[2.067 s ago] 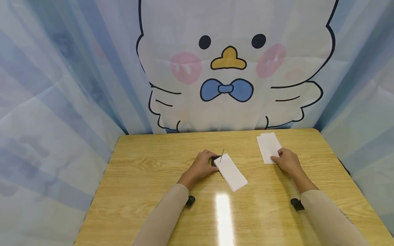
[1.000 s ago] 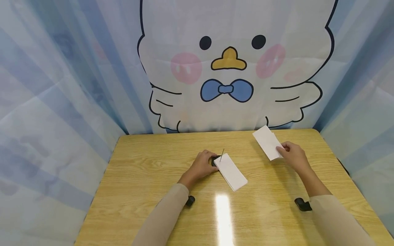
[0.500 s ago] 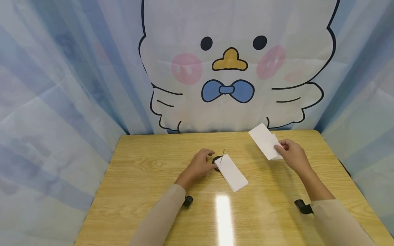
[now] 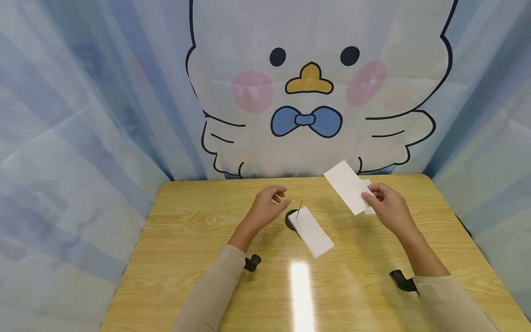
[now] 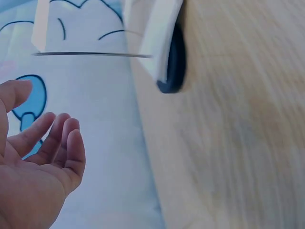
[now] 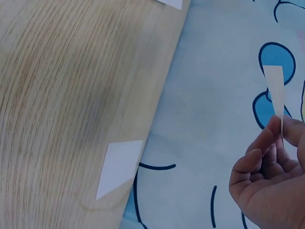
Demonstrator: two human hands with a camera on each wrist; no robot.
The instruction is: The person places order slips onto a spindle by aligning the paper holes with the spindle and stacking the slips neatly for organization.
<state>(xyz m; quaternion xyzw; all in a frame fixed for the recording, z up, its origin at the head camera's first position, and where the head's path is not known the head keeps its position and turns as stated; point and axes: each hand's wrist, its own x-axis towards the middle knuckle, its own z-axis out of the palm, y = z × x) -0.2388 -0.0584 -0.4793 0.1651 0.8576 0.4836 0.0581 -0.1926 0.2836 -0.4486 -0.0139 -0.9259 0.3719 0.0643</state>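
Observation:
A bill spike stands mid-table, its thin metal pin (image 4: 299, 210) rising from a round black base (image 4: 291, 220). Several white paper slips (image 4: 313, 233) are stuck on the pin and lie low against the base. My right hand (image 4: 390, 207) pinches another white paper slip (image 4: 344, 186) by its right end, raised above the table. In the right wrist view, thumb and fingertips grip that slip (image 6: 275, 88). My left hand (image 4: 267, 207) holds nothing, its fingers loosely bent, just left of the pin. The left wrist view shows the pin (image 5: 93, 54) beyond this hand.
One more white slip (image 4: 368, 210) lies on the wooden table (image 4: 199, 221) behind the raised one, partly covered by it and my right hand. A printed curtain (image 4: 307, 152) hangs along the table's back edge. Black wrist mounts (image 4: 253, 263) sit at both sleeves.
My left hand has let go of the spike's base and risen up and left. My right hand has picked a slip off the table and carried it left toward the spike.

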